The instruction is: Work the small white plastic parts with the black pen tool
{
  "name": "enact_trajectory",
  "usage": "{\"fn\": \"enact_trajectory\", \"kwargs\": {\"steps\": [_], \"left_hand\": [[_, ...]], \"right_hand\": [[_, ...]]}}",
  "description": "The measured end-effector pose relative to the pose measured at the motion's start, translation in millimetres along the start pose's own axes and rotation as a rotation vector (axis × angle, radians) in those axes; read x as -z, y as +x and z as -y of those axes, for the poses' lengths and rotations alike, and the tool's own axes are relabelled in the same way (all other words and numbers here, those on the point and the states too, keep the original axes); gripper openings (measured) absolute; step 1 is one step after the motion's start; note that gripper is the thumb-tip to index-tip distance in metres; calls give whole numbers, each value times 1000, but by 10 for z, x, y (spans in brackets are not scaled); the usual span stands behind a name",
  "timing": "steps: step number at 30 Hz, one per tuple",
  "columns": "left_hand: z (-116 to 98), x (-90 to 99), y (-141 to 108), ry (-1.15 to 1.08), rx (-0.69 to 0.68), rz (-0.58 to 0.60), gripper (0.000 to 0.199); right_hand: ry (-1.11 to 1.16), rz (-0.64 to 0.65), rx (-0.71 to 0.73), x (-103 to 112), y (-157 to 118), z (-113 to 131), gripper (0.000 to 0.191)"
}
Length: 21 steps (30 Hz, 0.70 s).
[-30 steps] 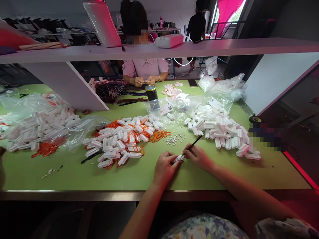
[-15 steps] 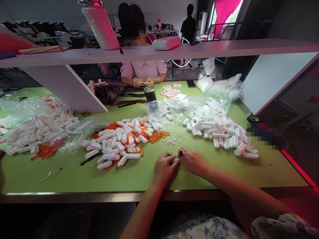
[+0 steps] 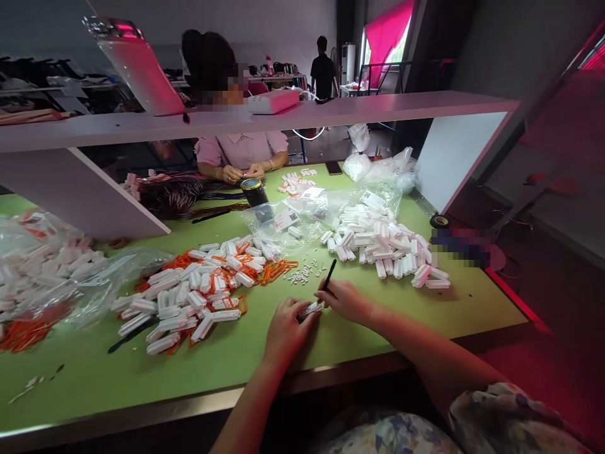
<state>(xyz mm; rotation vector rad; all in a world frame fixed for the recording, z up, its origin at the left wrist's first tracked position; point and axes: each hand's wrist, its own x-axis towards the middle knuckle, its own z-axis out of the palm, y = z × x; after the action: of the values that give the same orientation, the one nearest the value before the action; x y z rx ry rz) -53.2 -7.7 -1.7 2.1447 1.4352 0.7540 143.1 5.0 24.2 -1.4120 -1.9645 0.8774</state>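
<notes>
Near the front edge of the green table, my left hand is closed on a small white connector, partly hidden by the fingers. My right hand pinches a thin black tool, held upright at the connector's right end. Just beyond the hands lie small white pins. A pile of white connectors mixed with orange frames is to the left. Another pile of white connectors lies to the right.
A shelf spans the table, bearing a white bottle. Beneath it stand a black can and clear bags. A black tape roll sits at the right edge. Across the table, a person's hands work.
The view has turned right, so the scene sits further left. The black tool in my right hand now stands upright, its length showing above the fingers.
</notes>
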Motion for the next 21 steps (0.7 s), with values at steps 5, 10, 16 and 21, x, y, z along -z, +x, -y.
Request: {"fn": "enact_trajectory", "kwargs": {"steps": [5, 10, 16, 21], "left_hand": [[43, -69, -4, -4, -30, -37, 31], [92, -128, -28, -37, -92, -57, 31], [73, -113, -39, -36, -76, -57, 28], [36, -126, -45, -11, -50, -73, 21]], "right_hand": [[102, -21, -9, -47, -3, -36, 10], [249, -16, -62, -102, 29, -107, 13], [651, -65, -132, -166, 59, -207, 37], [733, -111, -203, -195, 48, -221, 46]]}}
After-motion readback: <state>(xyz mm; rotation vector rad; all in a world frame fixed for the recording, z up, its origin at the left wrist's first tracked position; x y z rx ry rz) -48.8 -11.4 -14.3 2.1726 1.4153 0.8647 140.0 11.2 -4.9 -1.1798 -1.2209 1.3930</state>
